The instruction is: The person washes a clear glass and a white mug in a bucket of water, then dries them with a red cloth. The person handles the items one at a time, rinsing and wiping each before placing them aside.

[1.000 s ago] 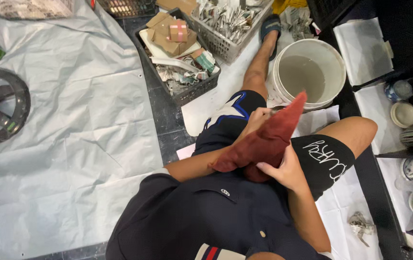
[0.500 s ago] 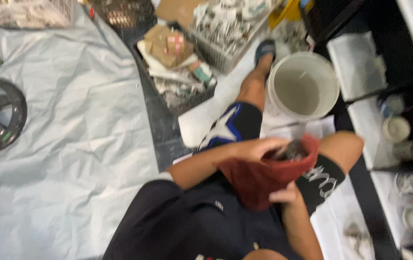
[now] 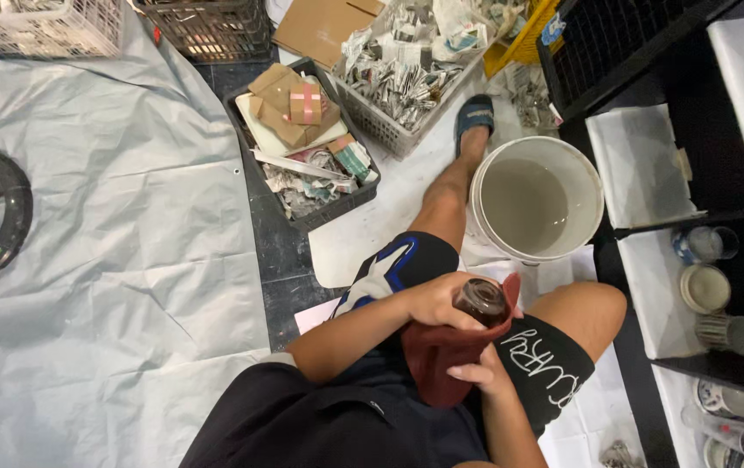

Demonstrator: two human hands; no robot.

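Low centre, the left hand (image 3: 437, 302) grips a dark round glass jar (image 3: 481, 300); the right hand (image 3: 478, 377) pinches a dark red cloth (image 3: 435, 360). Wet glass could slip, I judge, toward the white plastic bucket (image 3: 593, 182)

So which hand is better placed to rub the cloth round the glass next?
Probably the right. The right hand grips the red cloth from below, while the left hand is wrapped round the dark glass, steadying it.
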